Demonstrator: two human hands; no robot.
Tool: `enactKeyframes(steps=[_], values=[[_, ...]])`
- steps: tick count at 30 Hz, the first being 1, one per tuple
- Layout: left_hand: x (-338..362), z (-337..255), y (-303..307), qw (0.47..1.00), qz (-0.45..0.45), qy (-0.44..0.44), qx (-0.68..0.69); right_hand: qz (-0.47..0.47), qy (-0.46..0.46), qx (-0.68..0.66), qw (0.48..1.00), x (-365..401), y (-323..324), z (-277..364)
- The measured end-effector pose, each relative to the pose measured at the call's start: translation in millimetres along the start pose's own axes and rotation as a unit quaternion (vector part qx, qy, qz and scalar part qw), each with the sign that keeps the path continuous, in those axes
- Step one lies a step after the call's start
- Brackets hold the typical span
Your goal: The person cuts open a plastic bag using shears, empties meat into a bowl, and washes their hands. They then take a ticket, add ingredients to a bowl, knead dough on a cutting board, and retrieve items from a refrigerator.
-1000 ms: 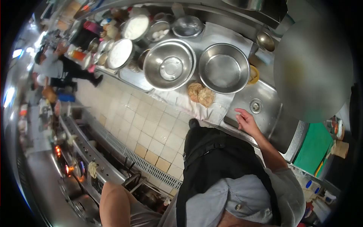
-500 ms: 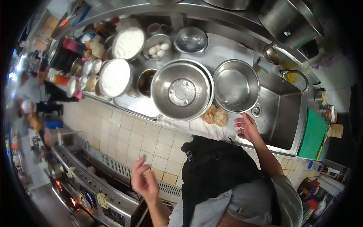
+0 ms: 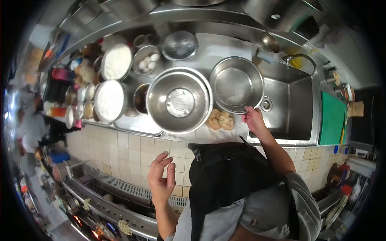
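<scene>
My right hand grips the near rim of a wide steel bowl beside the sink. My left hand hangs over the tiled floor with its fingers apart, holding nothing. To the left of that bowl stand nested steel bowls, the upper one a perforated colander. Pale brown lumps, of a kind I cannot make out, lie on a white cloth between the bowls and the counter's front edge.
A sink and green board lie right. Bowls of white powder, eggs and an empty bowl stand left and behind. A stove with flames is lower left; a person stands far left.
My right hand has moved up to the bowl's near rim and closed on it. My left hand has turned more upright. The view has shifted, so the counter items appear further left.
</scene>
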State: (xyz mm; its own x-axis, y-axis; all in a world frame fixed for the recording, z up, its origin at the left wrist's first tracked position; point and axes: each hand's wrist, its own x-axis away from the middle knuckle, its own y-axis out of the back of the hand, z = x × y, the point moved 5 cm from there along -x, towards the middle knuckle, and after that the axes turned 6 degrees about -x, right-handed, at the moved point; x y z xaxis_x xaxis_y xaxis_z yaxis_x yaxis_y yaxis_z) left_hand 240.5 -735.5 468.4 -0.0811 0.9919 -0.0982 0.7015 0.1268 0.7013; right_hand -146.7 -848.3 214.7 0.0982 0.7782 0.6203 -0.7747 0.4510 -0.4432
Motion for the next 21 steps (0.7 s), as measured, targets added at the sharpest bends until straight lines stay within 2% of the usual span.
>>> enactKeyframes(steps=[3,4,5,7,9,10,11,12,13,16,18,19,21], values=[[-9.0,-8.1,-21.2,0.999,0.024,0.001,0.032,0.005,0.014,0.007,1.0,8.7,11.0,14.5],[-9.1,-7.5,-35.2,0.996,0.063,0.01,0.059,-0.041,0.006,-0.013,0.999,15.6,17.4,16.1],[-8.1,-5.2,-50.3,0.991,0.102,0.022,0.087,-0.044,0.003,-0.015,0.999,15.8,30.4,16.9],[-5.0,2.4,-77.9,0.989,0.122,0.02,0.085,0.022,-0.054,-0.157,0.986,19.9,58.3,10.0],[-7.3,5.2,-108.5,0.982,0.138,0.037,0.124,-0.018,-0.072,-0.194,0.978,34.4,66.0,13.2],[-13.0,2.5,-120.8,0.982,0.139,0.039,0.122,0.015,-0.079,-0.272,0.959,37.0,70.8,15.8],[-20.8,-5.2,-134.4,0.981,0.154,0.008,0.114,0.05,-0.083,-0.348,0.932,38.3,75.1,20.5],[-27.8,-12.8,-147.8,0.98,0.167,-0.025,0.106,0.047,-0.084,-0.355,0.93,38.1,80.0,24.6],[-34.9,-15.3,-160.3,0.981,0.164,-0.028,0.104,0.052,-0.083,-0.356,0.929,40.9,83.0,30.1],[-54.5,-18.3,-204.6,0.98,0.175,-0.094,0.023,-0.013,-0.049,-0.243,0.969,49.9,99.0,46.9],[-63.7,-18.2,-230.7,0.971,0.161,-0.135,-0.111,-0.039,-0.041,-0.183,0.981,56.3,104.1,53.2],[-66.2,-21.8,-237.0,0.972,0.154,-0.137,-0.114,-0.048,-0.027,-0.157,0.986,59.2,103.3,57.1],[-70.7,-23.6,-251.4,0.939,0.203,-0.102,-0.259,-0.054,-0.002,-0.103,0.993,61.4,98.0,63.7]])
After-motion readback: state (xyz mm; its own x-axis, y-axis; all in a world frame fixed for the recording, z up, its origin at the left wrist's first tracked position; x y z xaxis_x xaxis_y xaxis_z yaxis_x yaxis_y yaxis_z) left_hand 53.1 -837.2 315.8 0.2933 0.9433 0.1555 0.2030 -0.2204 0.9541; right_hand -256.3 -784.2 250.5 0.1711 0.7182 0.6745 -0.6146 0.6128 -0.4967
